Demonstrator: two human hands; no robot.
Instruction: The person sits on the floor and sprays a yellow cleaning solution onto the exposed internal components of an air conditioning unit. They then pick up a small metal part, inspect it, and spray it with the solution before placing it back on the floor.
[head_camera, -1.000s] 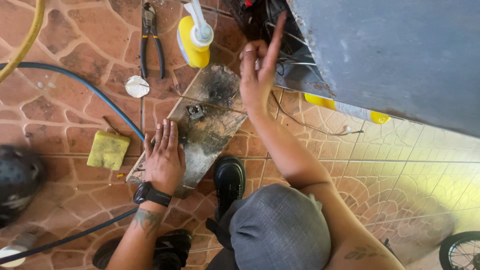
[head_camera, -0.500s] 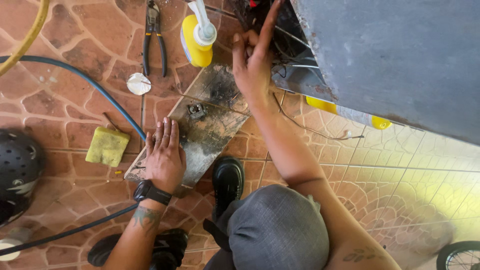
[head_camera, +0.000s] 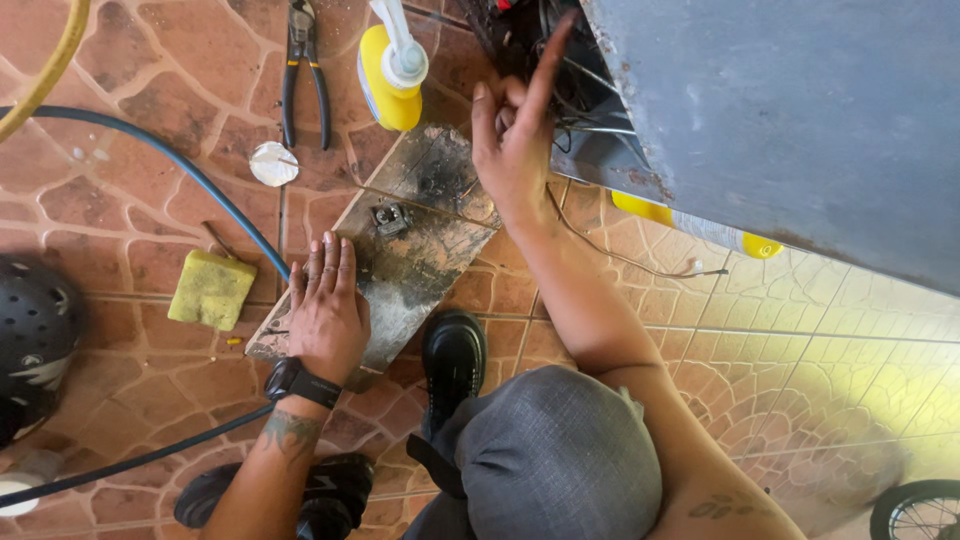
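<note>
My left hand (head_camera: 326, 312) lies flat, palm down, on the near end of a dirty, scorched board (head_camera: 425, 235) on the tiled floor; a black watch is on its wrist. A small metal part (head_camera: 389, 217) sits on the board just beyond the fingers. My right hand (head_camera: 513, 135) is raised at the tangle of wires (head_camera: 585, 110) under a grey metal body (head_camera: 800, 120). Its index finger points up into the wires and the other fingers are curled. Whether they pinch a wire is hidden. A thin wire (head_camera: 640, 262) trails from beneath that wrist across the tiles.
A yellow bottle with a white nozzle (head_camera: 390, 75) and pliers (head_camera: 303, 60) lie beyond the board. A yellow sponge (head_camera: 211, 289), blue hose (head_camera: 190, 175), small white disc (head_camera: 273, 163) and black helmet (head_camera: 35, 340) are left. My black shoes (head_camera: 453, 355) and grey-clad knee (head_camera: 550, 455) are below.
My right hand has curled its fingers, leaving the index finger extended into the wires. My left hand stays flat on the board.
</note>
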